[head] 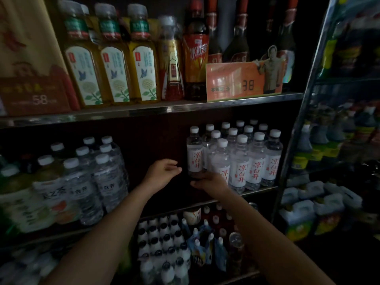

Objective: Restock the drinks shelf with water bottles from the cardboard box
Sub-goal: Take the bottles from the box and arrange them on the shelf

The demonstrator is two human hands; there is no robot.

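A clear water bottle [194, 155] with a white cap and red lettering stands upright at the left end of a group of like bottles [244, 157] on the middle shelf [257, 189]. My right hand [209, 183] grips its base from below and in front. My left hand [162, 173] hovers just left of the bottle with relaxed fingers, holding nothing. A dark gap lies on the shelf left of the bottle. The cardboard box is out of view.
Larger water bottles [98, 177] and tea bottles [22, 204] fill the shelf's left part. Yellow drink bottles [115, 64] and an orange price card [236, 82] stand on the shelf above. Small dark-capped bottles [162, 243] sit below. A metal rack [296, 128] stands at right.
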